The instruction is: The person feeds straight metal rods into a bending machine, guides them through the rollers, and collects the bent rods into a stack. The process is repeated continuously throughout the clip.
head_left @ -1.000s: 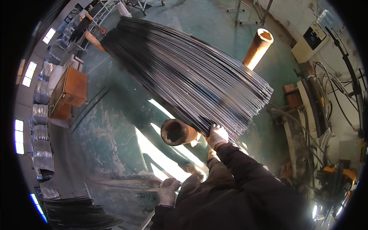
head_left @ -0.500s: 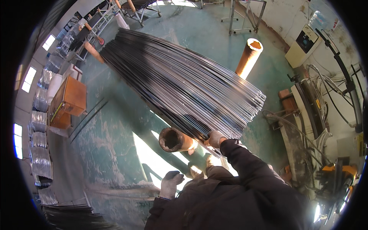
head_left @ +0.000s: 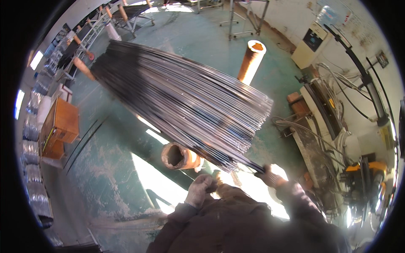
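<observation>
A large bundle of long, thin dark rods (head_left: 181, 97) slants across the view, fanning out toward its near right ends. My right hand (head_left: 272, 175), in a light work glove, is closed on a few rods (head_left: 252, 163) that stick out past the bundle's near corner. How many it grips is hard to make out. In front of my body, my gloved left hand (head_left: 200, 189) is curled into a loose fist, apart from the bundle, and nothing shows in it.
Two thick brown tubes, one near (head_left: 177, 156) and one far (head_left: 252, 63), stand beside the bundle. A wooden cabinet (head_left: 63, 122) is at left. On the right are a water dispenser (head_left: 311, 44), hoses (head_left: 350, 84) and a machine with an orange part (head_left: 369, 168).
My right hand has moved right, away from the bundle's near edge, drawing a few rods out. My left hand has shifted up and right, toward the near tube. The view has turned slightly.
</observation>
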Available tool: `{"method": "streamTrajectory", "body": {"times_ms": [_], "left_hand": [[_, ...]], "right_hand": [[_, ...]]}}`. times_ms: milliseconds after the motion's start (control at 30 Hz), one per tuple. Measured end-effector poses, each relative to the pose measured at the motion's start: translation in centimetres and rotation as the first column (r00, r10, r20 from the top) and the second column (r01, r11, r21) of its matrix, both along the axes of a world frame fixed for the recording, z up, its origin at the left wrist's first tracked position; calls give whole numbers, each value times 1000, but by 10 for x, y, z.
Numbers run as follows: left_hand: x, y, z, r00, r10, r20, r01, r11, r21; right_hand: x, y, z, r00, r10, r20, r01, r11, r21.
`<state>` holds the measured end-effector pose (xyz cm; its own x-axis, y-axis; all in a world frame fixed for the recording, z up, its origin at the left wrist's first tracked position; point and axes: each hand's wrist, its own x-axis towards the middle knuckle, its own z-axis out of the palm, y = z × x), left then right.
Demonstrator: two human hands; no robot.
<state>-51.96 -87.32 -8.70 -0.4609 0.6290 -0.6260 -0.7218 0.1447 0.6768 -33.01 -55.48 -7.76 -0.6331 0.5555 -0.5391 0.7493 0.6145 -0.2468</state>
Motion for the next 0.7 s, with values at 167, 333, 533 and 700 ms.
{"method": "streamTrajectory", "body": {"times_ms": [167,333,533,700], "left_hand": [[-46,65,-31,990,-137,-22,135,920,368],[-10,106,0,692,0,722,-447,786,428],[68,131,62,758,24,652,-298,902,313],[56,184,125,955,222,195,-282,880,381]], "right_hand": [[210,-32,25,708,-630,-319,391,726,-565],[347,-61,34,825,-393,-406,469,877,103],[454,-56,29,918,-277,-285,396,681,616],[641,-34,86,679,-701,-220,669,466,579]]}}
